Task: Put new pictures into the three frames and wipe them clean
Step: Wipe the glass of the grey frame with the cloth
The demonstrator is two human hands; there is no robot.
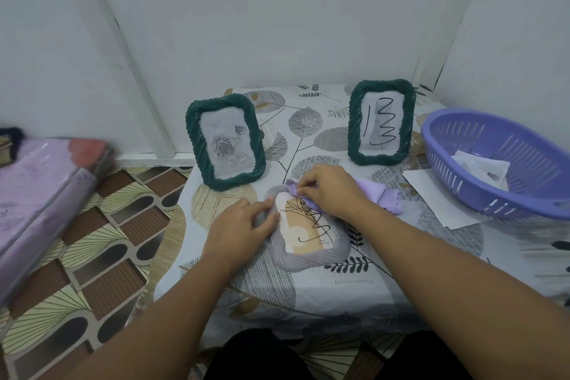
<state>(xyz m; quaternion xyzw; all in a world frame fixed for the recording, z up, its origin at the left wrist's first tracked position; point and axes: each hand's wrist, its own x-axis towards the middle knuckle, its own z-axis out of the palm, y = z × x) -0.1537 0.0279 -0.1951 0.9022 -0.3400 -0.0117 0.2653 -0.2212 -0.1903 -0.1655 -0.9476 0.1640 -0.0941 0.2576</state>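
White walls met in a corner behind a small bench (385,281) covered with a leaf-patterned cloth, and patterned brown and cream flooring (92,256) showed at the lower left of the frame. A bundle wrapped in lilac plastic (40,203) lay at the left edge. Two dark green frames stood upright near the back of the bench: the left green frame (226,142) held a grey rose picture, and the right green frame (382,123) held a sheet with black scribbled lines. In the centre of the frame a lilac frame (310,234) lay flat on the bench, holding a beige and white picture marked with black lines. The left hand (243,225) rested on the lilac frame's left edge, its fingers extended and pressing it down. The right hand (327,191) gripped a bunched purple cloth (385,197) and held it against the upper part of the lilac frame's glass. At the right of the frame a purple slotted basket (505,160) sat on the bench with loose papers (481,168) inside it, and a white sheet (438,197) lay partly under it.
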